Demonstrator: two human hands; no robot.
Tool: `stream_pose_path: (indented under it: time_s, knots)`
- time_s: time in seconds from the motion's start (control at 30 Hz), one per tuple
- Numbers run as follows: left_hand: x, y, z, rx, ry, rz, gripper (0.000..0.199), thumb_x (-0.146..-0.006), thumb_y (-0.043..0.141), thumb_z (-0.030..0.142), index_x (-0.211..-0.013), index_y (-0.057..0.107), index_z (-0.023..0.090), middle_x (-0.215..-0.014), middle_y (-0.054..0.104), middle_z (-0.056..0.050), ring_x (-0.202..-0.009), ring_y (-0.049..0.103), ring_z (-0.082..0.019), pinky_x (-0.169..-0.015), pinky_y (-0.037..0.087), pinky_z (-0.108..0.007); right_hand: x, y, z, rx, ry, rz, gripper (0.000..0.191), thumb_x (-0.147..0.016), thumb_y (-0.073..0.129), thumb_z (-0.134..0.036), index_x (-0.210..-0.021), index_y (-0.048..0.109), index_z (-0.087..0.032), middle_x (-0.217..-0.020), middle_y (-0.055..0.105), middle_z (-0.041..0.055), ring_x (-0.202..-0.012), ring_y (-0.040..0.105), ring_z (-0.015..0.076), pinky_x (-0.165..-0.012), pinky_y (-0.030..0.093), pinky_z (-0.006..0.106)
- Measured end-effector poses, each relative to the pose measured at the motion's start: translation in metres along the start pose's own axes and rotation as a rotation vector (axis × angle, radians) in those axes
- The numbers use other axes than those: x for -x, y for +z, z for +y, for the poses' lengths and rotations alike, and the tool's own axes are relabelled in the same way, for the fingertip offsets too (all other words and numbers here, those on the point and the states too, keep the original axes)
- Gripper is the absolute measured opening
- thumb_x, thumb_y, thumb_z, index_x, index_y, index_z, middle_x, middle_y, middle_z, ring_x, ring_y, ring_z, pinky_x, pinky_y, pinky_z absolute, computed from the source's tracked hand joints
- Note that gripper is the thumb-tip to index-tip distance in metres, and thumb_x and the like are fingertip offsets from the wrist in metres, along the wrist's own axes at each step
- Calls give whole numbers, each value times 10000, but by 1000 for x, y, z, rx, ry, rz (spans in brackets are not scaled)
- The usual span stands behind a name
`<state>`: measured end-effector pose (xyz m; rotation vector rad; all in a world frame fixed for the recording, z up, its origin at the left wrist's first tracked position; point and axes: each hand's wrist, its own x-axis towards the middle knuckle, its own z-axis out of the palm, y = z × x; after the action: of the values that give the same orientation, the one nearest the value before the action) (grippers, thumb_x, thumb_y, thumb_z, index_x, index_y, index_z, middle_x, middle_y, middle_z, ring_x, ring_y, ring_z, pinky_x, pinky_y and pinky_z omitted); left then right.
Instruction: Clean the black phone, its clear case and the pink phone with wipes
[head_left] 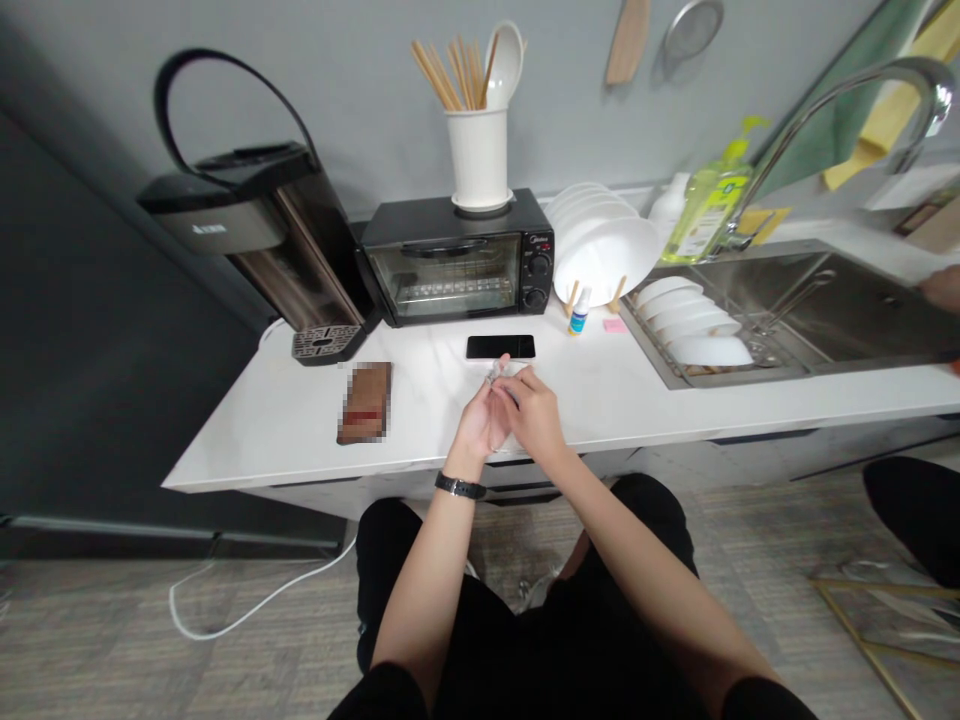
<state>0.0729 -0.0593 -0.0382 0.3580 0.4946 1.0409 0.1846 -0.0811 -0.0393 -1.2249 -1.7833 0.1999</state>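
Note:
Close together over the counter's front edge, my left hand (478, 424) and my right hand (538, 412) work on one small, thin, clear item. Its fine edge shows by the fingertips, but the fingers hide most of it, and I cannot tell its kind. The left palm faces up with the fingers curled round; the right fingers pinch in from above. Just beyond the fingertips a black phone (501, 347) lies flat. A small spray bottle (579, 312) with a blue and yellow label stands upright further right, with a pink pad (614, 326) beside it.
A brown blurred item (366, 402) lies left on the white counter (277, 425). Behind stand a water dispenser (277, 235), a toaster oven (457, 265) bearing a utensil holder (478, 158), and racked plates (611, 255). Bowls (709, 350) sit in the sink (862, 340); another person's hand (941, 288) is far right.

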Motion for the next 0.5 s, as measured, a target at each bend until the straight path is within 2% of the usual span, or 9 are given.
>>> stream_pose_path:
  time_s: [0.1,0.23,0.3,0.37,0.47,0.5]
  knots:
    - [4,0,-2,-79,13,-63,541,-1101,468,449,-1636,404,400,-1513,643,-73,-1262,706,-259,-1030,574,-402,31,-3,-11,-60,-40,-70,239,-1064,543,-245,-1036,779,-219,-956,702,85,-905,694,244,-837,564,372]
    - [7,2,1,-214,88,-77,579,-1082,479,545,-1641,382,428,-1583,586,-71,-1325,673,-274,-1042,575,-414,49,-27,-8,-188,-49,-118,216,-1064,563,-263,-1026,774,-238,-978,731,74,-939,718,237,-853,575,365]
    - [11,6,12,-336,159,-63,582,-1074,473,581,-1634,388,444,-1600,570,-58,-1352,654,-276,-1062,570,-428,43,-49,10,-258,-11,-89,185,-1051,601,-296,-1017,775,-242,-971,746,64,-931,726,228,-854,577,355]
    - [16,11,31,-565,285,-54,597,-1054,487,630,-1618,426,443,-1616,549,-52,-1392,621,-294,-1126,533,-474,32,-72,39,-242,85,26,199,-1036,627,-358,-1000,780,-236,-958,760,69,-891,722,230,-824,574,360]
    - [20,13,61,-1148,580,-62,587,-1022,583,603,-1551,566,349,-1637,507,-70,-1516,489,-303,-1279,378,-490,16,-99,85,-199,216,166,311,-987,662,-496,-961,790,-214,-986,779,100,-852,711,244,-760,558,374]
    - [19,11,68,-1370,634,-91,593,-995,635,594,-1523,605,326,-1635,498,-80,-1548,443,-309,-1311,327,-486,13,-103,98,-216,269,190,369,-962,671,-556,-938,789,-207,-973,786,106,-840,711,249,-758,560,381]
